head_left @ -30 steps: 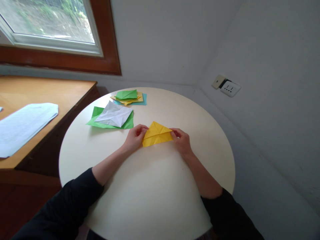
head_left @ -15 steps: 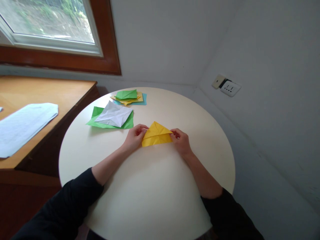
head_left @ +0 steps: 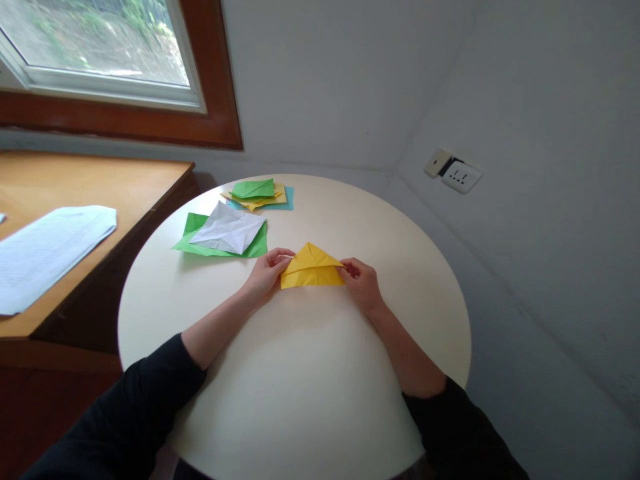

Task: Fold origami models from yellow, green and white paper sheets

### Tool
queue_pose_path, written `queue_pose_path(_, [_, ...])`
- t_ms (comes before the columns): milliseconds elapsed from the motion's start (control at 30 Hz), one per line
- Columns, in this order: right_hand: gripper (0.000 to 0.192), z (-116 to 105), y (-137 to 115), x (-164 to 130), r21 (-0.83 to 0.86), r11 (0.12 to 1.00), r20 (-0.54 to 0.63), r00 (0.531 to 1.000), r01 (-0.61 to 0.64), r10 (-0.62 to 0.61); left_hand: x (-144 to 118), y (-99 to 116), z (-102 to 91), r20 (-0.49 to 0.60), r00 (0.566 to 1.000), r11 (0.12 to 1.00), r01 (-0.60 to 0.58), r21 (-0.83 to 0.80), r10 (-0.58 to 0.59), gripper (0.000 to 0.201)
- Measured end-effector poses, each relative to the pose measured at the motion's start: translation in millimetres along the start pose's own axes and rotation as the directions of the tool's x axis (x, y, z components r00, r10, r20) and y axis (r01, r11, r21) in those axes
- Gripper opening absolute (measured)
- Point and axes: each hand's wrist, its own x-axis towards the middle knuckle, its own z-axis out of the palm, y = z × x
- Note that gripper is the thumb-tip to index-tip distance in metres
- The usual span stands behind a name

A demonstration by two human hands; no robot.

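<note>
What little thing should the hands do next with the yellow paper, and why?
I'd probably fold the bottom strip of the yellow paper upward. The top comes to a peak, but that strip sticks out below the long line across the paper. The left hand and right hand are at opposite ends, so they seem well placed to do it together.

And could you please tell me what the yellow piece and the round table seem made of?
The yellow piece looks like thin, mostly matte paper, given its creases and folded edges. The round table has a smooth, pale top with soft sheen, perhaps laminate.
</note>
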Motion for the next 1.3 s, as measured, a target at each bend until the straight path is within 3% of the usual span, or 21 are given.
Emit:
queue_pose_path(333, [0.02, 4.4, 3.5, -1.4, 0.277, 0.945, 0.048, 0.985, -0.172, 0.165, 0.0, 2.1, 0.0, -0.05, 0.997, 0.993, 0.057, -0.098, -0.063, 0.036])
queue_pose_path(1000, [0.019, 4.6, -1.1, 0.3, 0.373, 0.908, -0.011, 0.978, -0.19, 0.21, 2.5, -1.6, -1.6, -0.058, 0.996, 0.995, 0.058, -0.086, -0.063, 0.027])
queue_pose_path(1300, [0.017, 3.0, -2.6, 2.1, 0.364, 0.909, -0.051, 0.97, -0.205, 0.239, 0.9, 0.2, -0.1, -0.008, 0.999, 0.998, 0.043, 0.041, -0.043, 0.044])
